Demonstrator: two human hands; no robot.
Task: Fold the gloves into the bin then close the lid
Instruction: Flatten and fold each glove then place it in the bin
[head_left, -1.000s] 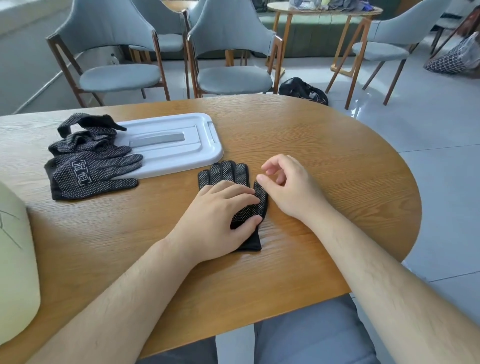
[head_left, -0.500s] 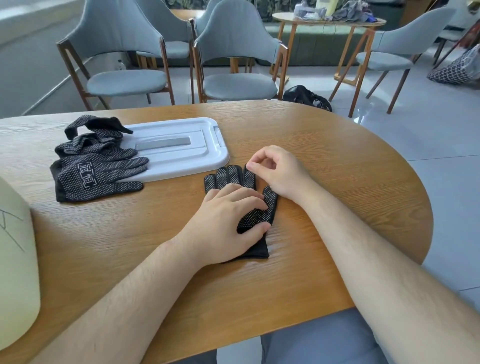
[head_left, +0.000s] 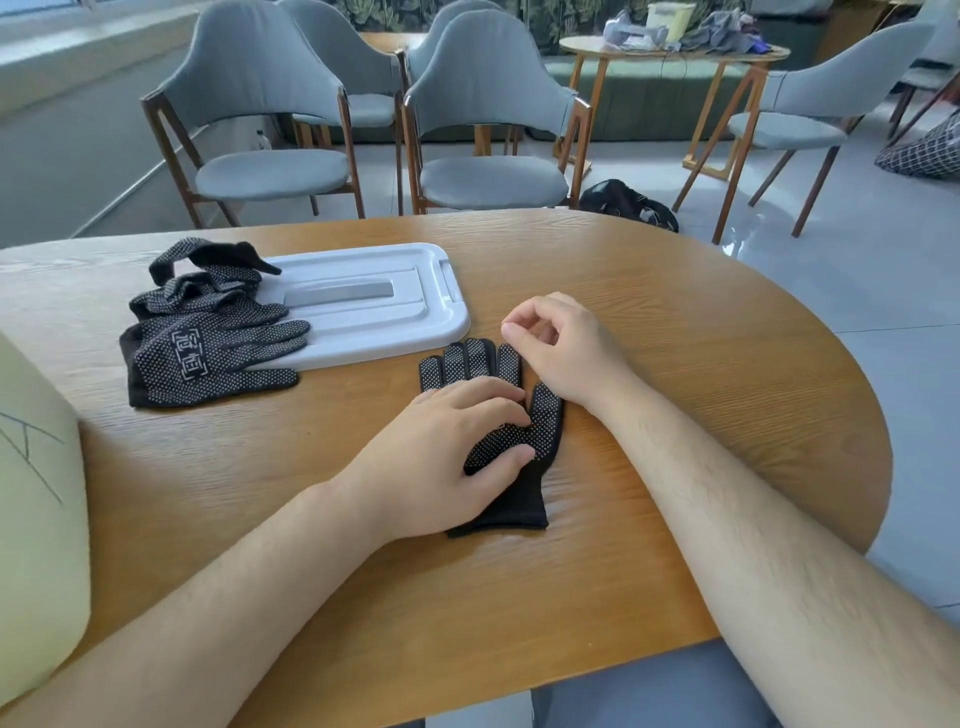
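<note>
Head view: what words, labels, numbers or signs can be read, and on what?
White boxed logo on the top glove of the pile: too stylised and small to read.
Dark strokes on the cream bin: lines only, no legible word.
Lid: no text seen.

Table (head_left: 675, 364): glove (head_left: 540, 421), glove pile (head_left: 208, 353), lid (head_left: 363, 306), bin (head_left: 31, 519)

We see a black glove (head_left: 540, 426) dotted white. The pile (head_left: 208, 343) is black with the same dots and a white emblem. The lid (head_left: 363, 306) is pale grey, the table (head_left: 675, 364) orange-brown wood grain, and the bin (head_left: 36, 519) seemingly pale yellow with thin dark lines.
</note>
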